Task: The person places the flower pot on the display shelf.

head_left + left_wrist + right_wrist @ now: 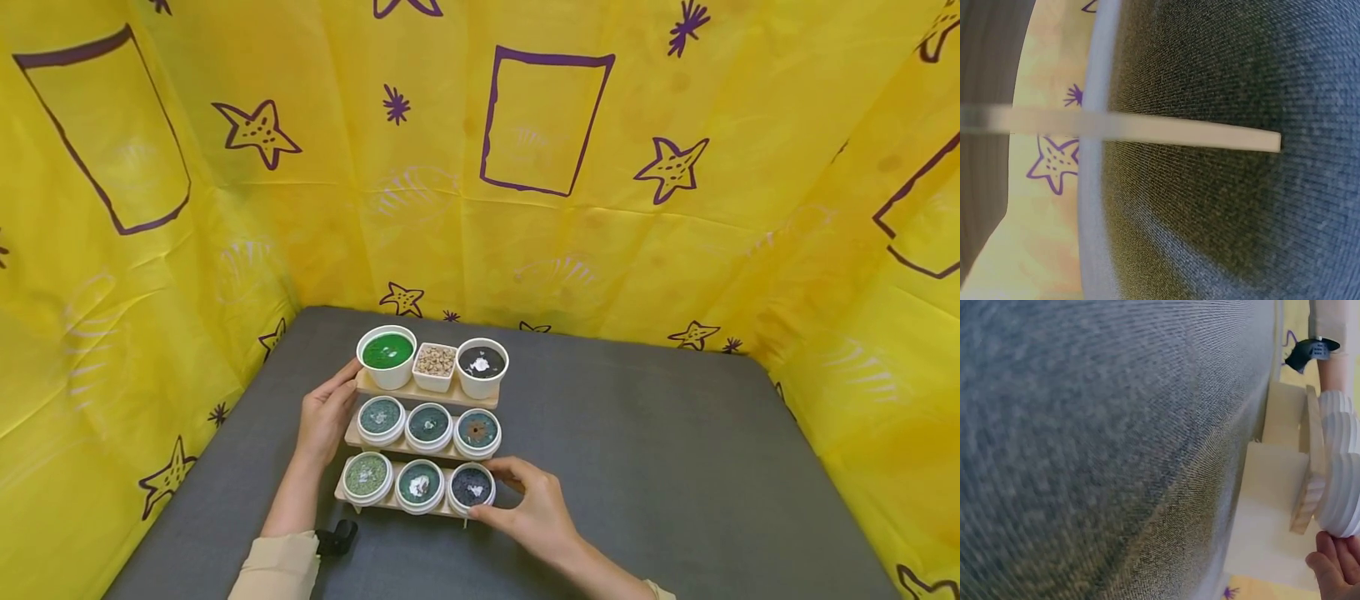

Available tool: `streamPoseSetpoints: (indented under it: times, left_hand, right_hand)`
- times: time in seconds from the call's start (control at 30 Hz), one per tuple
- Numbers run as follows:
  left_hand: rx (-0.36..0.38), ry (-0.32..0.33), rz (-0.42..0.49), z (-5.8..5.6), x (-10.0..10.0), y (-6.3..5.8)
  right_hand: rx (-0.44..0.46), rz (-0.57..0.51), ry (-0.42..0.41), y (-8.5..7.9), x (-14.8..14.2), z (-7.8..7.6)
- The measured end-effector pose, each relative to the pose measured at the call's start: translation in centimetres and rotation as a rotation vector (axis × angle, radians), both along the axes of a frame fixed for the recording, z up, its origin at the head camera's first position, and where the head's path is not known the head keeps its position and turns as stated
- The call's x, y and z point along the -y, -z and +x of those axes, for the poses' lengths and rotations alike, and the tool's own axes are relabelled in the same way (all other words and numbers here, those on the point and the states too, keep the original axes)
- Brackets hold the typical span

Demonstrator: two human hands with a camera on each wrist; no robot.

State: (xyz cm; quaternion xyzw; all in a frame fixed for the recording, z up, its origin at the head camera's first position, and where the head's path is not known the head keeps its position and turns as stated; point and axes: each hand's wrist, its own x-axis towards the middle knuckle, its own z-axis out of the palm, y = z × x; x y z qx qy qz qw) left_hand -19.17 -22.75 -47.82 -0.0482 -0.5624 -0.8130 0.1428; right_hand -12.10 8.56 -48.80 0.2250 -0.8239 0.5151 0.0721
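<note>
A three-tier wooden stand [390,392] holds rows of small white cups with green, blue-green and dark fillings. At its front right corner, my right hand [536,508] grips a round white cup [472,485] with a dark, white-flecked filling, thumb in front and fingers behind. In the right wrist view, fingertips [1329,547] meet the ribbed side of a white cup [1338,494] beside the wooden shelf edge. My left hand [326,417] touches the left end of the top shelf with fingers extended. The left wrist view shows a pale strip but not the hand.
On the top tier stand a cup of green filling [387,352], a square cup of tan bits [435,362] and a dark-filled cup [482,365]. A black device [337,537] sits at the left wrist. Yellow patterned cloth [450,233] surrounds the grey table [637,458].
</note>
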Motion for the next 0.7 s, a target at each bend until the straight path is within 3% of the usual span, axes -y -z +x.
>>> streamPoseSetpoints:
  times: [0.47, 0.7]
  left_hand:
    - [0.025, 0.005, -0.017, -0.2, -0.2, -0.2]
    - [0.03, 0.014, -0.046, -0.3, -0.2, 0.0]
  right_hand:
    - [0.005, -0.015, -0.007, 0.7, -1.0, -0.1]
    - [0.073, 0.049, 0.074, 0.4, -2.9, -0.1]
